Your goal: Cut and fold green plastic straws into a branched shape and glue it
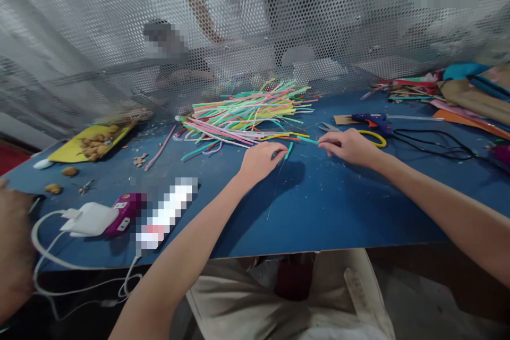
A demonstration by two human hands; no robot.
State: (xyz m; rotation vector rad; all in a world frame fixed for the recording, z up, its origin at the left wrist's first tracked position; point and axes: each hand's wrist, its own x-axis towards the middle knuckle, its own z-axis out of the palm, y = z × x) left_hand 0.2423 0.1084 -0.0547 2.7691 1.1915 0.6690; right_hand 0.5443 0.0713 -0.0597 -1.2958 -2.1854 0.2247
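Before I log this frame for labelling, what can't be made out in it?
Head view:
- Left hand: fingertips curl under over a green straw piece; grip unclear.
- Right hand: fingertips on a teal straw; pinch hidden by the knuckles.
- Power strip: pixelated.
- Behind the mesh screen: shapes blurred.
- Paper stack: cut off by the right edge.

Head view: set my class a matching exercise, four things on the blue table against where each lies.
Things:
1. straw pile
2. glue gun
3. white charger
4. yellow sheet

Places:
A. near left, by the table's front edge
B. far left, with nuts on it
C. far middle, by the mesh
D. just beyond the right hand

Pairs: 1-C, 2-D, 3-A, 4-B
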